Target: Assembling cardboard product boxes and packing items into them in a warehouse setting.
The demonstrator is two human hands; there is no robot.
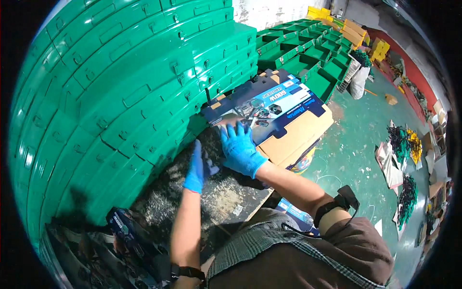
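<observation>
Both my hands wear blue gloves. My right hand, fingers spread and stretched out, lies at the near left edge of a stack of printed flat cardboard boxes, dark blue with bare brown cardboard flaps. It seems to touch the stack, though its palm is hidden. Nothing shows in its grip. My left hand is raised edge-on over the worn dark tabletop, close to the green cases. Its fingers look straight and it appears to hold nothing; they are slightly blurred.
Green metal cases with latches form a tall wall on the left. More printed cartons stand at lower left. Rows of open green cases fill the back. Bundles of green and black straps or cords lie on the green floor at right.
</observation>
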